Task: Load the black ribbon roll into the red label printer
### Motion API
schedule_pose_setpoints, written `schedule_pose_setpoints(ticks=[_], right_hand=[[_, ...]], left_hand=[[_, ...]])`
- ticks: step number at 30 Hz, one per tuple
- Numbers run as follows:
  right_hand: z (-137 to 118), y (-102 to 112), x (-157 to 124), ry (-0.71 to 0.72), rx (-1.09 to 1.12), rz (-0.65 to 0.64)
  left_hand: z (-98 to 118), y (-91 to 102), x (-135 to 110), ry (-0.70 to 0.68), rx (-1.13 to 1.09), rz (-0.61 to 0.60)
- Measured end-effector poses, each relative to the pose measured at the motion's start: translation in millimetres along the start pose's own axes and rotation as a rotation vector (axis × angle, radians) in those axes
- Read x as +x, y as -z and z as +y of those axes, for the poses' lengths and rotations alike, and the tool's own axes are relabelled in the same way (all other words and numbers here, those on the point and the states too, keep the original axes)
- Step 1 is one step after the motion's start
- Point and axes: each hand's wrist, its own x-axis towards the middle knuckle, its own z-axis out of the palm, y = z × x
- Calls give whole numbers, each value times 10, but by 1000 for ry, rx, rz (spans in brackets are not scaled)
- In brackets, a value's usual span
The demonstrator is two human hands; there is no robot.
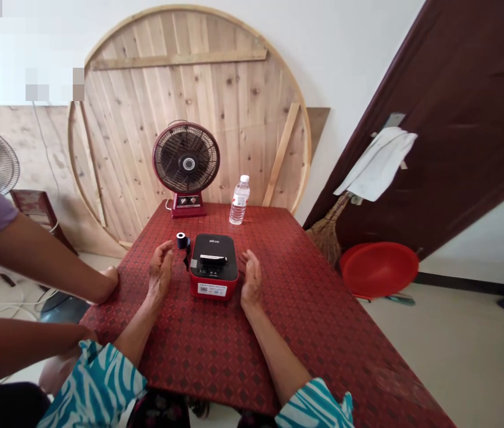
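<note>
A small red and black box-shaped device [213, 266] with a white label on its front stands on the red patterned table [279, 309]. My left hand [160, 271] rests on the table just left of it, fingers stretched out and holding nothing. My right hand [251, 278] lies open on the table just right of the device, not touching it. A small black roll [182, 241] with a dangling strip stands beside the device's far left corner, near my left fingertips.
A red table fan [186, 166] and a clear water bottle [239, 200] stand at the table's far end. Another person's arm [42, 258] reaches in from the left, hand on the table's left edge. A red basin [379, 268] lies on the floor at right.
</note>
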Motion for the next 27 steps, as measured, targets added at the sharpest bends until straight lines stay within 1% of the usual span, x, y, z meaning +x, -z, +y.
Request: schedule_pose_setpoints(ticks=[1, 3, 6, 9, 12, 15, 17, 19, 21, 23, 25, 27], right_hand=[[44, 12, 11, -64, 19, 26], [101, 32, 21, -136, 43, 49], [97, 36, 3, -150, 58, 11], [26, 9, -29, -168, 54, -35], [-41, -20, -48, -174, 24, -55], [-67, -39, -50, -167, -6, -54], [-68, -46, -45, -168, -10, -58], [-66, -48, -35, -167, -17, -67], [-71, -46, -24, -154, -38, -71], [-83, -43, -14, -139, -64, -67], [-100, -40, -11, -131, -92, -66], [-117, -39, -13, -128, -113, -72]], left_hand=[[-76, 17, 38, 44, -43, 43], [-232, 31, 95, 101, -95, 81], [-410, -1, 125, 143, -96, 70], [-479, -46, 119, 143, -61, 54], [-472, -61, 112, 127, -41, 58], [-388, -62, 96, 127, -52, 68], [-266, -71, 70, 121, -83, 77], [-101, -94, 29, 115, -126, 49], [67, -126, -21, 131, -158, -13], [192, -159, -68, 205, -176, -88], [258, -183, -97, 336, -199, -153], [278, -188, -103, 477, -240, -217]])
